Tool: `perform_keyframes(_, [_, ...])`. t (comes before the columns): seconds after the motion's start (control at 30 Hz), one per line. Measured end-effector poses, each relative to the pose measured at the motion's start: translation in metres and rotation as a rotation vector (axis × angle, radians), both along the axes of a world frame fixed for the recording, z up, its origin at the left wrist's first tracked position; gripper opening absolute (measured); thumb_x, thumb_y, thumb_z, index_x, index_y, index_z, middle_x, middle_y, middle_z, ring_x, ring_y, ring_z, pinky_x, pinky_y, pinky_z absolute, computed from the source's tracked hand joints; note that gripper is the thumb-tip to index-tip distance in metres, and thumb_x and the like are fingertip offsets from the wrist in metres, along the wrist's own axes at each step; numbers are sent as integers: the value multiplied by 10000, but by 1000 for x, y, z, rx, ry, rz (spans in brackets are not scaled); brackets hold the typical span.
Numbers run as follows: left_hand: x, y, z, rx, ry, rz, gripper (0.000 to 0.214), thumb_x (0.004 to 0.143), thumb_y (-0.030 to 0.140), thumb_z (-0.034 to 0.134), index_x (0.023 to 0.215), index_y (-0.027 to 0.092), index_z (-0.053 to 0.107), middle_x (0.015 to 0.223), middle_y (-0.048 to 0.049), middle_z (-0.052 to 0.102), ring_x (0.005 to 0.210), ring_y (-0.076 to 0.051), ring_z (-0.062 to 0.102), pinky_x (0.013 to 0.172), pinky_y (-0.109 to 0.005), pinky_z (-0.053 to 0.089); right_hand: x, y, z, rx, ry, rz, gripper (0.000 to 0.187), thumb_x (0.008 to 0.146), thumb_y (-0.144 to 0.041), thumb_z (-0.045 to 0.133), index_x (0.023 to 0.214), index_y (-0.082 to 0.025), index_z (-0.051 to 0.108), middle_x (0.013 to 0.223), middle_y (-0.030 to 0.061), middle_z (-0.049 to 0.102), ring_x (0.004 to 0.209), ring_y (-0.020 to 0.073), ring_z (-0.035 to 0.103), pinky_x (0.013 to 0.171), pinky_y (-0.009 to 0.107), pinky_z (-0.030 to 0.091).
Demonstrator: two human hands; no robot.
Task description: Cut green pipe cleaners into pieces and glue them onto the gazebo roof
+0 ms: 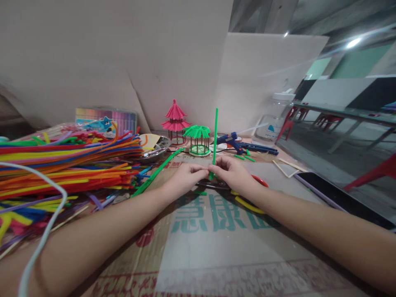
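Observation:
A bright green pipe cleaner [215, 132] stands upright between my hands, its lower end at the fingertips. My right hand [232, 171] pinches it between thumb and fingers. My left hand [192, 175] is closed too, thumb against fingers, its tips meeting the right ones near the strip's foot; what it grips is hidden. Under the hands lies a dark, glossy object [213, 185], only partly visible. Beside my right wrist are a red-orange curved piece [260, 180] and a yellow strip [250, 205]. A short green snippet [201, 193] rests below the left hand.
Pipe cleaners in many colours [71, 156] pile up at left, crossed by a white cable [51, 222]. Behind stand a pink-roofed pavilion [175, 121], a green-roofed one [198, 140] and a glue gun [232, 141]. A phone [343, 198] and a clear jug [272, 119] are right.

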State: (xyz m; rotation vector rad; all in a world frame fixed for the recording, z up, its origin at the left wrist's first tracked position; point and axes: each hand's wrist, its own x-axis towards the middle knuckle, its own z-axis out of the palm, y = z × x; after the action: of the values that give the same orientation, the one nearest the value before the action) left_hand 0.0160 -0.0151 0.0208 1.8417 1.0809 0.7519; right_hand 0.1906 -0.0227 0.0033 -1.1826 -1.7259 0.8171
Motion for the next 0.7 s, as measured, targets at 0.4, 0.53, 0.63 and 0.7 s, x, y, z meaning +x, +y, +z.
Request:
perform_keyframes(0.4, [1,5,-12,-31,-66,-101,259,791,331,618,893,113,710,829,-68,732,719,-161,643,611,-221,446,-4,-6,6,72,-100,-48,294,824,-447,597,690,-201,507,614,-33,530,554,117,462,503,242,337])
perform_keyframes(0.53, [1,6,-16,-39,-111,-102,230,788,311,616,861,106,693,800,-64,719,695,-146,629,614,-218,437,-4,-6,8,71,-87,-1,286,847,-455,565,735,-206,478,640,-36,528,560,118,473,510,245,351])
perform_keyframes(0.63, [1,5,-14,-61,-141,-75,225,771,328,645,815,111,685,710,-30,687,620,-120,586,567,-207,402,3,-8,18,92,-173,74,190,854,-379,562,813,-207,493,696,-28,552,605,127,508,538,248,374])
perform_keyframes(0.7, [1,4,-11,-75,-138,-72,222,763,340,662,785,120,683,671,-10,667,589,-110,563,546,-203,385,14,-13,31,97,-324,141,121,862,-328,547,845,-210,526,725,-19,579,629,132,528,564,251,387])
